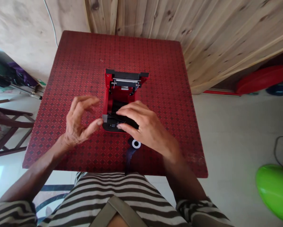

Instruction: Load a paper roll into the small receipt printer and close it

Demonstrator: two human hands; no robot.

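The left hand (81, 121) is held just left of the printer (122, 101), its fingers curled and spread, with the thumb tip brought against a small grey tab (104, 118) at the printer's front left corner; the grip is open, nothing being clamped in it. The printer, a small red box with its black lid (127, 75) thrown back toward the far wall, is set near the middle of the red patterned surface (160, 63), its long axis running away from the person. The right hand (143, 124) is laid flat over the printer's front edge, fingers pointing left across the open bay; the fingertips appear to be pressed on a black part inside, though whether anything is pinched cannot be told, since the hand hides it. Just below that hand, near the person, a small paper roll (136, 144) is seen on the surface beside a dark strap (130, 156). The right hand is the nearer one to the bay.
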